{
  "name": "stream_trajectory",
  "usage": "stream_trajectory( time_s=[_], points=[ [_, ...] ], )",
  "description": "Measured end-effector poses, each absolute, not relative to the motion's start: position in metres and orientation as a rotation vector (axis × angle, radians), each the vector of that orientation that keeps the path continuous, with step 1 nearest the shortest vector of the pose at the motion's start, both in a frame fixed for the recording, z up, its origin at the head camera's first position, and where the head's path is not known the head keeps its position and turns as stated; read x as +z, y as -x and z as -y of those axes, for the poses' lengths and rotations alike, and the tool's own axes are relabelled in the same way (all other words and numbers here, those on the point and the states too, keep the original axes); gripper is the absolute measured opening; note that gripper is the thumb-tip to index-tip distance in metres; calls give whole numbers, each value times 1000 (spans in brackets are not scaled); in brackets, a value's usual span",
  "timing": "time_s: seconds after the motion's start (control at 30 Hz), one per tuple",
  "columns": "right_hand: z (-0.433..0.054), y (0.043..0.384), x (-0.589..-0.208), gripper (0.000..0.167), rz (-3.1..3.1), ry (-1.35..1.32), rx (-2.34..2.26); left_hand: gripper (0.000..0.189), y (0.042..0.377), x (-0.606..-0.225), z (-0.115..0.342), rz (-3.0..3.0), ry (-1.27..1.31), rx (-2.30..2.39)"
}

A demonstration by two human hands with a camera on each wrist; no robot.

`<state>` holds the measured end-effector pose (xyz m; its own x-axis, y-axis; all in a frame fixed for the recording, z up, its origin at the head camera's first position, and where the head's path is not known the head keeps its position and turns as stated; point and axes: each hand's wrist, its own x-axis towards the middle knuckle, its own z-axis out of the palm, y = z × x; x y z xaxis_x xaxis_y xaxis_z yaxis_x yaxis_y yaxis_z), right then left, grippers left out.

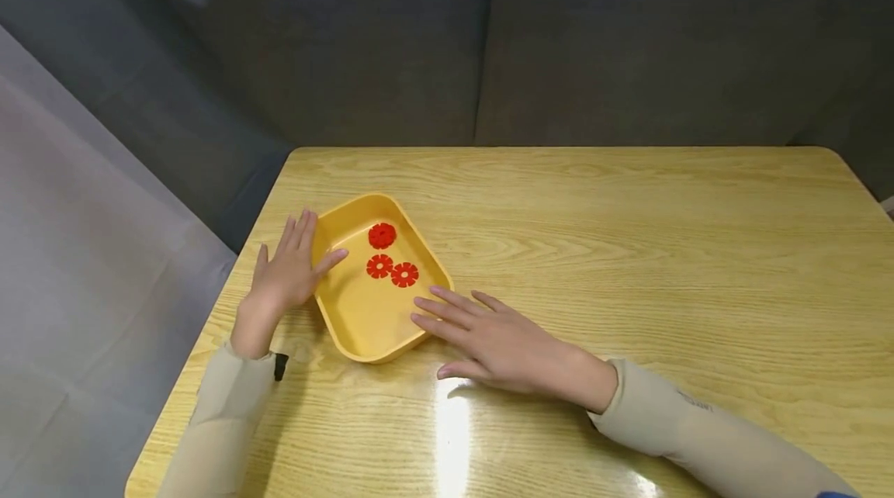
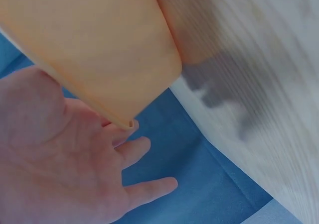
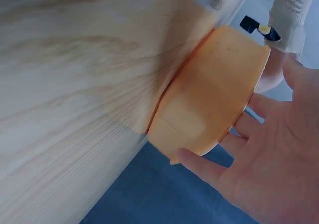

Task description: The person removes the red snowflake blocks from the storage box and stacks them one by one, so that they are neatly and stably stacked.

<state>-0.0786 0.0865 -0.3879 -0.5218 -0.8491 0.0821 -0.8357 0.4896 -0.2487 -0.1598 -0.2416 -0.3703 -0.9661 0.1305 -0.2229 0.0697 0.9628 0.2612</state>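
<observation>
A yellow plastic tray [image 1: 370, 319], with rounded corners and raised sides, sits on the left part of the table. Inside it lie red notched flower-shaped discs: a cluster [image 1: 382, 235] near the back, and two flat ones, a left disc [image 1: 372, 268] and a right disc [image 1: 412, 276], touching or nearly so. My left hand [image 1: 282, 277] is at the tray's left side, fingers spread outside, thumb reaching over the rim. By the right front corner is my right hand [image 1: 499, 339], fingers extended, fingertips over the rim; contact is unclear. The wrist views show the tray's outer wall [image 2: 109, 40] beside each palm.
The tray stands on a wood-grain table [image 1: 628, 250] whose left edge runs close by the left arm. A dark grey curtain [image 1: 391, 48] hangs behind, and paler cloth [image 1: 84, 288] covers the left side. Light glares off the table's front.
</observation>
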Motion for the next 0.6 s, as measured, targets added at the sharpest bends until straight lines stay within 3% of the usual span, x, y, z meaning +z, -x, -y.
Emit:
stream_trajectory(
  time_s=[0.6],
  points=[
    [-133, 73, -388, 68, -2743, 1310, -560, 95, 107, -375, 220, -2953, -210, 395]
  ],
)
